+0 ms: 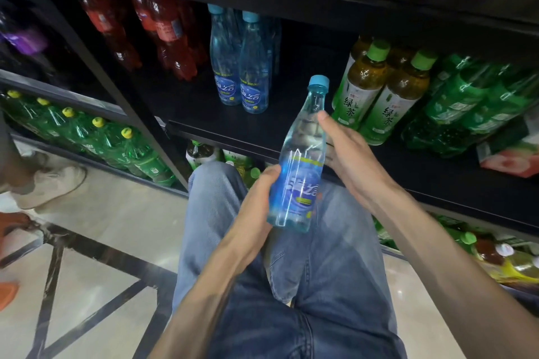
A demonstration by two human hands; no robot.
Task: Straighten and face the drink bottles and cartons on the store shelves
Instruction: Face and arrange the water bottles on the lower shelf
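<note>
At frame centre a clear blue soda bottle [300, 160], capped and seemingly full, is held tilted above the lap, off the shelf [233, 125]. The left hand [256, 198] is curled round its labelled base; the right hand [347, 154] is wrapped round the neck. Smooth, stiff plastic, probably moderately heavy and slippery; the labelled waist is judged the best hold. Two matching bottles [242, 79] stand upper centre, green tea bottles [376, 90] at right.

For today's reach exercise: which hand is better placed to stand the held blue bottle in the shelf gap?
Probably the right hand: it grips the blue bottle high up, nearest the shelf gap beside the green tea bottles.
</note>
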